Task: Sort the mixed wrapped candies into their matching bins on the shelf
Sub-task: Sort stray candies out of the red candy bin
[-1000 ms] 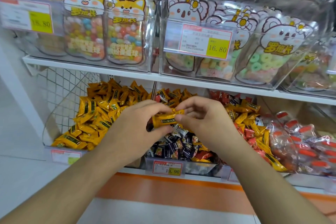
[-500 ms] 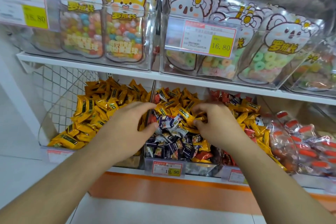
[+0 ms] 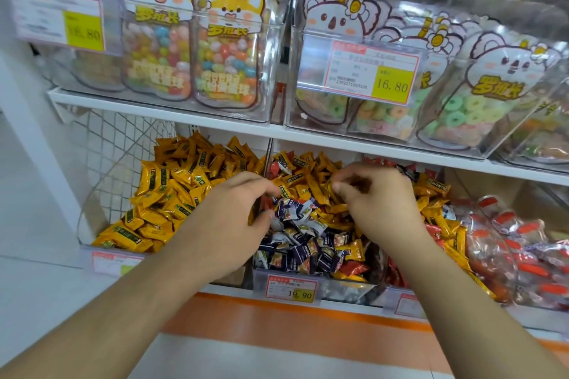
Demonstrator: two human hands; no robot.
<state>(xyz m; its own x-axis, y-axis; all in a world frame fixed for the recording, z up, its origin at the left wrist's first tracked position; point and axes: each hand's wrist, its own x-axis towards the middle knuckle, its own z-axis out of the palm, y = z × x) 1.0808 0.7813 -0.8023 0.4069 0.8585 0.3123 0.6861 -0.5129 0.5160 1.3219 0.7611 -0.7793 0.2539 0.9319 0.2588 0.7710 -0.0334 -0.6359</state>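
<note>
Both hands have dropped into the middle bin [image 3: 311, 278]. The yellow candy held between them a second ago is gone. Left hand [image 3: 237, 218] and right hand [image 3: 378, 203] claw loosely among mixed candies [image 3: 304, 224]; any grip cannot be told.

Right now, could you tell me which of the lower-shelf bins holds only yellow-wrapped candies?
The leftmost bin, beside the wire mesh: its candies are all yellow, whereas the middle bin under both hands mixes yellow, dark blue and red.

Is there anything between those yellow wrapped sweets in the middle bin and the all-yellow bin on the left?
Only the clear divider wall between the two bins, which the yellow wrapped candies must be lifted over. The left hand hovers right at it; nothing else visible blocks the way.
</note>
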